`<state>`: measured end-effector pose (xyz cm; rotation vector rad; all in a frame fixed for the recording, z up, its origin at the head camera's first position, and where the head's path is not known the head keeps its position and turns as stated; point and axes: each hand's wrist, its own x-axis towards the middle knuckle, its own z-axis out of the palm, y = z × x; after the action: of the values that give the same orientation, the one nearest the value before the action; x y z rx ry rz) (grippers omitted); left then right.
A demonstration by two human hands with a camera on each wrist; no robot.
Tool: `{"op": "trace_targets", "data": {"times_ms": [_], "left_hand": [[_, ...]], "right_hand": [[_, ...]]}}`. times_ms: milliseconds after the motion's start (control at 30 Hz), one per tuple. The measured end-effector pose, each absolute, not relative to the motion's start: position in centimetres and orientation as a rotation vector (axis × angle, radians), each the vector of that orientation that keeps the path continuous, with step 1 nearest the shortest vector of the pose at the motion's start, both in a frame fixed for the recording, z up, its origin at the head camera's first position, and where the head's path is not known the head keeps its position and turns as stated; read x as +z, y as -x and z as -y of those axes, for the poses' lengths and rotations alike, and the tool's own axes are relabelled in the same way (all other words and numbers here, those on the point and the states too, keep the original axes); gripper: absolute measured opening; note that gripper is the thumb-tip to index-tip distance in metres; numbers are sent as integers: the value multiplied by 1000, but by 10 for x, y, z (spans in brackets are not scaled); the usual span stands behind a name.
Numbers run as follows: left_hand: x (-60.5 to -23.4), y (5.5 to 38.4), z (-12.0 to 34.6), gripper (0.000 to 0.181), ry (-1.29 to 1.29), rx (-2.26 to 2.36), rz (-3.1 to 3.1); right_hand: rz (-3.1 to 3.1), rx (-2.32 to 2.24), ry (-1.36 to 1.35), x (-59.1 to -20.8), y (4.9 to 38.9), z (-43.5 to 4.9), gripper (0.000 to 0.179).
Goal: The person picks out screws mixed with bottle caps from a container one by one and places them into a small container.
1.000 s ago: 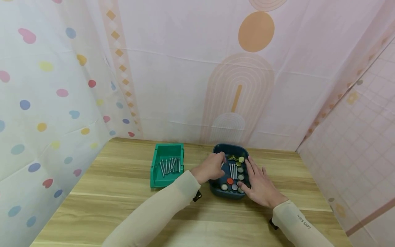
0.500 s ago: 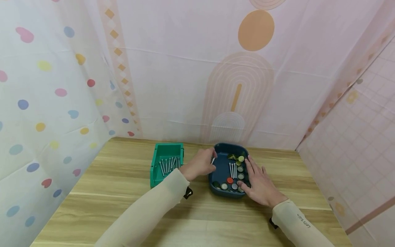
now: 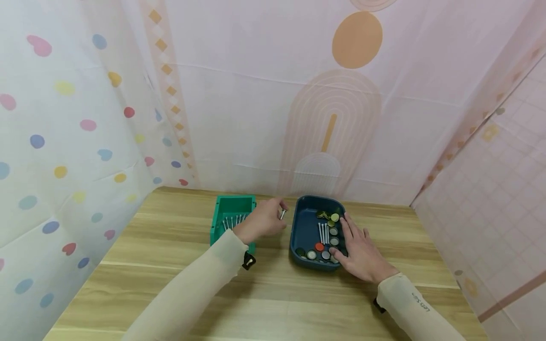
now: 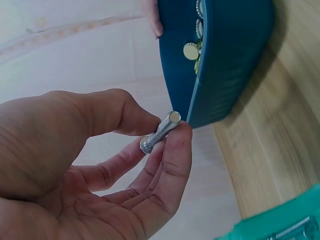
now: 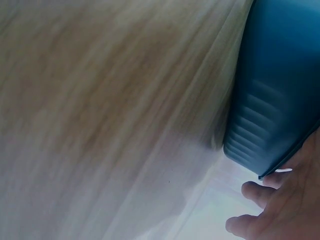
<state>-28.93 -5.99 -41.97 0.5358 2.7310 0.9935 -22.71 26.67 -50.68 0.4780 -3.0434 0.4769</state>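
Note:
Between the two containers, my left hand (image 3: 261, 221) pinches a silver bolt (image 4: 162, 132) between thumb and fingers; its threaded end points at the left wrist camera. To the left, partly behind that hand and sleeve, stands a green bin (image 3: 233, 203) with several more bolts (image 3: 232, 220) in it. My right hand (image 3: 361, 249) rests on the right rim of a dark blue tray (image 3: 305, 226), fingers spread along it. Inside the tray lie several bolts (image 3: 323, 233) side by side and several bottle caps, including a red cap (image 3: 319, 246) and gold caps (image 3: 334, 217).
Both containers stand near the back of a wooden table (image 3: 273, 303). A patterned cloth (image 3: 256, 118) hangs behind the table and along both sides. Part of the green bin (image 4: 280, 217) shows low in the left wrist view.
My left hand has moved left, out of the blue tray and toward the green bin, carrying the bolt. The right hand has stayed on the tray's rim.

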Motion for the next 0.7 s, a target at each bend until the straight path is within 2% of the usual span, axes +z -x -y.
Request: {"op": "trace_targets", "data": {"times_ms": [700], "left_hand": [[-409,307,125,43,-392,984,-2773]], "right_hand": [[3046,476,-480,-508,227,-268,99]]}}
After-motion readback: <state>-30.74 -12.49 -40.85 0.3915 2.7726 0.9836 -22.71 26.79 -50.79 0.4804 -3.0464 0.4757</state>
